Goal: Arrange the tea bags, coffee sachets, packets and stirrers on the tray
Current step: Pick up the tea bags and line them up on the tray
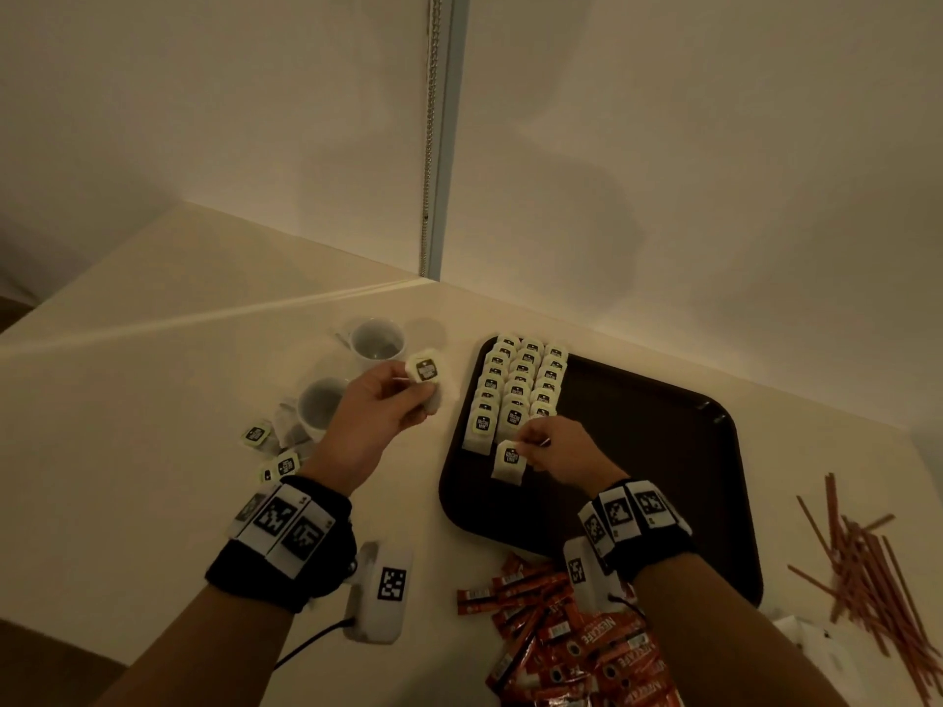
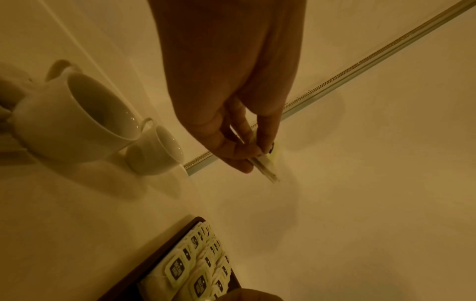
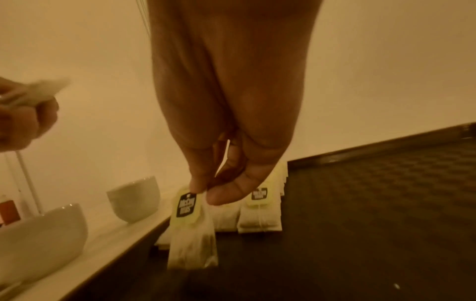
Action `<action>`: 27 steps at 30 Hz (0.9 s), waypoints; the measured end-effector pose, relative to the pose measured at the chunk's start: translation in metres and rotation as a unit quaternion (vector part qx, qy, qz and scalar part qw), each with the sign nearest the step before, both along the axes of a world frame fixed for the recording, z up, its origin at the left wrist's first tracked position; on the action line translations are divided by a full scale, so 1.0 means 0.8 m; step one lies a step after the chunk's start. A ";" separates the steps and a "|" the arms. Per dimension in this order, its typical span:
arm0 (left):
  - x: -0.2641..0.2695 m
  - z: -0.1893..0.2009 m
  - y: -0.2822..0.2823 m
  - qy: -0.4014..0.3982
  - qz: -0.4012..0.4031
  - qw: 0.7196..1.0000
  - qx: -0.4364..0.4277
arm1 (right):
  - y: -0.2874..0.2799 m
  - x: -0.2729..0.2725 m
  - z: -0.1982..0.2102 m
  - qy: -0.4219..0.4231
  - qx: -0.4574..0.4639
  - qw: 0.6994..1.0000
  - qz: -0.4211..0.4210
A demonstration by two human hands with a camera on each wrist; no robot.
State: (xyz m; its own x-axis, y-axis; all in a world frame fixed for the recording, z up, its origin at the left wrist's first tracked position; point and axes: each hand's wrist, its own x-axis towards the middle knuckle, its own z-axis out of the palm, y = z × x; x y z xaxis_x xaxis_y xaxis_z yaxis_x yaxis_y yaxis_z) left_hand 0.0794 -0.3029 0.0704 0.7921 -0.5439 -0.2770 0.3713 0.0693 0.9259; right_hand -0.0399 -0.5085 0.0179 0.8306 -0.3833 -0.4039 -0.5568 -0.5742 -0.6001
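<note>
So the pale counter (image 1: 153, 400) takes up most of the shot and runs into a corner where two walls meet. The biggest thing on it is the dark brown tray (image 1: 638, 451), sitting toward the counter's right side close to the back wall. In the tray's far-left corner there are three neat rows of tea bags (image 1: 520, 385), tags facing up, overlapping each other like shingles; the rest of the tray is bare.

A heap of red coffee sachets (image 1: 576, 645) lies off the tray's near edge, some touching it, and a loose pile of brownish stirrers (image 1: 867, 568) sits by the counter's right edge. Two white cups (image 1: 377, 339) stand left of the tray, one behind the other, with a few loose tea bags (image 1: 257, 433) just beside the nearer cup.

The left hand (image 1: 377, 405) is up off the counter between the cups and the tray, fingers curled, pinching a small stack of tea bags (image 1: 427, 372) between thumb and fingertips. The right hand (image 1: 556, 451) is over the tray's left part, thumb and forefinger pinching the tag of a single tea bag (image 1: 510, 459), which hangs right at the near end of the middle row. Can't tell whether its bottom is touching the tray.
</note>
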 end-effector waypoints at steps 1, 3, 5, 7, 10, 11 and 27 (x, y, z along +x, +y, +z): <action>-0.001 0.000 0.000 -0.005 0.005 1.000 0.011 | 0.000 0.000 -0.005 -0.005 0.006 1.000 -0.012; -0.002 -0.001 0.000 -0.007 0.009 1.000 0.023 | -0.002 0.002 -0.013 -0.020 0.009 0.999 -0.037; -0.002 -0.004 0.002 -0.005 -0.001 1.000 0.030 | -0.005 0.007 -0.020 -0.028 0.001 0.998 -0.056; -0.001 -0.008 0.004 0.008 -0.004 1.000 0.029 | -0.008 0.014 -0.026 -0.035 -0.017 0.997 -0.072; 0.002 -0.011 0.006 0.022 0.005 0.999 0.027 | -0.011 0.025 -0.033 -0.036 -0.047 0.994 -0.087; 0.003 -0.011 0.006 0.023 0.007 0.999 0.026 | -0.011 0.028 -0.034 -0.033 -0.056 0.994 -0.087; 0.003 -0.012 0.003 0.024 0.009 0.999 0.022 | -0.015 0.047 -0.022 -0.076 -0.062 0.991 -0.092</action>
